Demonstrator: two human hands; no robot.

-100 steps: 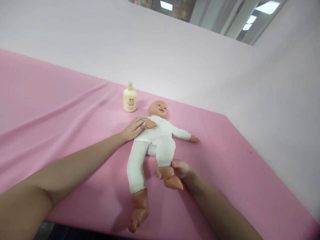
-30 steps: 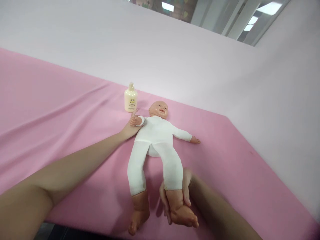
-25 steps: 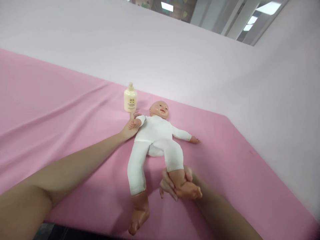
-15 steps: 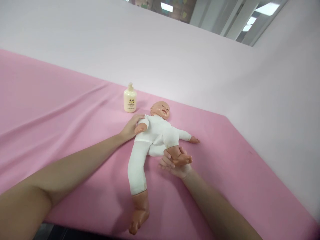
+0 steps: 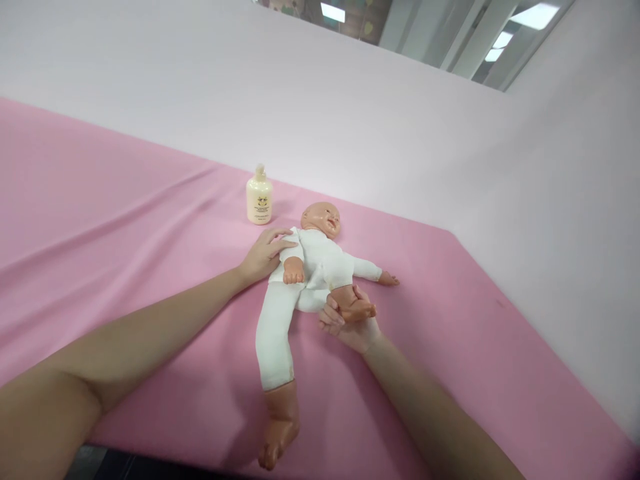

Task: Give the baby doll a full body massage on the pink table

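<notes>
A baby doll (image 5: 323, 250) in a white cloth suit lies on its back, head at the far end. My right hand (image 5: 350, 327) is wrapped round the ankle of one leg, holding the bare foot (image 5: 356, 308) raised with the knee bent. The other leg (image 5: 275, 337) lies stretched toward me. At the doll's side, my left hand (image 5: 263, 257) lies with fingers outstretched against the sleeve of the near arm (image 5: 293, 253). That arm is folded down over the belly, while the far arm (image 5: 367, 269) points out to the right.
A cream pump bottle (image 5: 260, 202) stands upright beyond my left hand, near the doll's head. The pink covered table (image 5: 150, 220) has folds at left and meets a white wall (image 5: 210, 100). A window (image 5: 425, 33) is above.
The doll's near arm has swung down toward its belly, with my left fingers now on its sleeve. My right hand has moved the held foot slightly up and toward the doll's body.
</notes>
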